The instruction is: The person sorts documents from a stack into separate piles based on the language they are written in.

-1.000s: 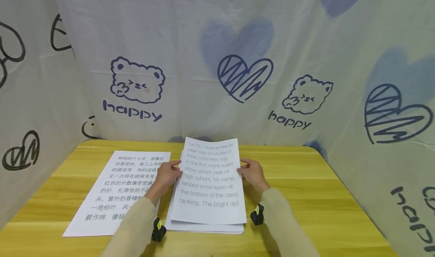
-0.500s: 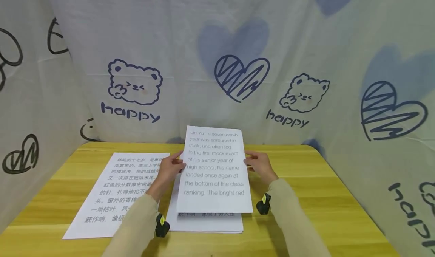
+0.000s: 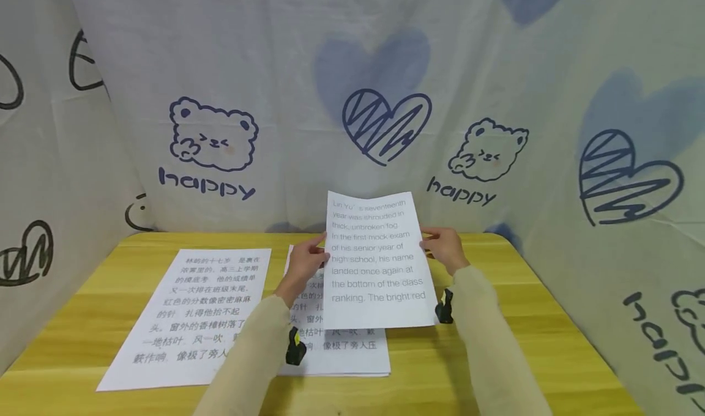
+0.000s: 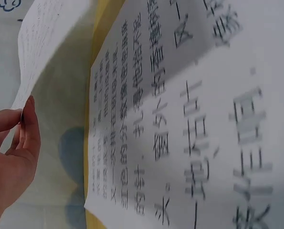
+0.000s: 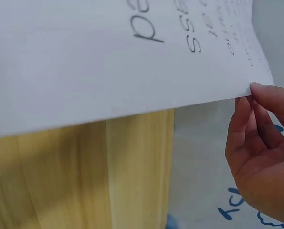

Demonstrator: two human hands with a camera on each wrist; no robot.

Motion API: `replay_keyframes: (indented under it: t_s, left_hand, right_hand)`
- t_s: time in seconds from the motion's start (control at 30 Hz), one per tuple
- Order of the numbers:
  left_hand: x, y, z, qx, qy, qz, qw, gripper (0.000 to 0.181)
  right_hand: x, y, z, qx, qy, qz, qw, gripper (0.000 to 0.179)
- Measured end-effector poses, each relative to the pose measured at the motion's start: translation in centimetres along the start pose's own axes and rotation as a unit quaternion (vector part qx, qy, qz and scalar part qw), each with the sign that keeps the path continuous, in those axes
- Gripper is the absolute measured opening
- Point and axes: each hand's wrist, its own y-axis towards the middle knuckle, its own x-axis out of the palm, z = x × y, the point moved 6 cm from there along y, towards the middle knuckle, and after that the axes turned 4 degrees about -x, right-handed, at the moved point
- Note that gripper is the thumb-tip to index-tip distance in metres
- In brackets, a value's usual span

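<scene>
A white sheet of paper printed with English text (image 3: 374, 257) is held up above the table, tilted toward the head camera. My left hand (image 3: 304, 263) pinches its left edge between thumb and fingers, which the left wrist view shows closely (image 4: 17, 138). On the opposite edge, my right hand (image 3: 445, 248) pinches the sheet, thumb on the printed face and fingers behind (image 5: 261, 133). Partly hidden beneath it lies a stack of paper (image 3: 352, 358) whose top sheet carries Chinese text; the same print fills much of the left wrist view (image 4: 180, 124).
Another sheet with Chinese text (image 3: 187, 318) lies flat on the left of the yellow wooden table (image 3: 512, 336). A pale curtain with bears and hearts (image 3: 286, 128) hangs behind the table and along both sides. Black wrist cameras sit on both sleeves.
Both hands have lifted the English-text sheet off the stack and carried it to the right. More of the Chinese-text top sheet beneath now shows. The left-hand sheet stays in place.
</scene>
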Motion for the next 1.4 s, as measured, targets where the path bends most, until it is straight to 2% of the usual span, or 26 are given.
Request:
replay_keyframes:
  t_s: [0.17,0.27,0.4,0.57,0.6,0.83,1.0,1.17,1.3,1.4]
  left_hand:
    - [2.5,0.2,-0.4,-0.021,-0.004,0.011,0.9997,0.053]
    - [4.2,0.2,-0.5,-0.022,-0.003,0.02,0.9996,0.053]
    - [6.8,-0.3,-0.7,-0.014,-0.003,0.023,0.9996,0.049]
    - [9.9,-1.2,-1.1,-0.023,0.011,0.029,0.9992,0.045]
    - [10.4,-1.4,-1.1,-0.024,0.018,0.032,0.999,0.045]
    - [13.1,-2.5,-0.4,0.0,0.059,0.043,0.9973,0.046]
    - [14.4,-3.1,-0.3,0.011,0.074,0.047,0.9961,0.041]
    - [15.1,-3.7,-0.3,0.024,0.077,0.058,0.9951,0.039]
    - [15.3,-3.8,-0.7,0.026,0.083,0.07,0.9938,0.025]
    - [15.4,-3.8,-1.0,0.027,0.079,0.071,0.9939,0.012]
  right_hand:
    - [-2.9,-5.1,-6.4,0.027,-0.037,-0.016,0.9988,0.042]
    - [-4.2,-6.3,-7.4,0.034,-0.051,-0.022,0.9979,0.042]
    - [-5.5,-6.4,-5.3,0.057,-0.08,-0.004,0.9951,0.04]
    - [-6.4,-6.8,-2.3,0.08,-0.1,-0.001,0.9917,0.04]
    - [-6.6,-7.2,-2.0,0.085,-0.106,-0.002,0.9908,0.04]
    - [-8.8,-6.4,2.9,0.078,-0.142,0.021,0.9866,0.038]
    - [-9.7,-7.7,2.6,0.09,-0.156,0.024,0.9834,0.037]
    - [-9.9,-9.0,2.3,0.117,-0.14,0.038,0.9825,0.035]
    - [-9.6,-9.5,2.7,0.145,-0.107,0.053,0.9822,0.034]
    - [-9.5,-10.0,2.5,0.143,-0.107,0.052,0.9825,0.034]
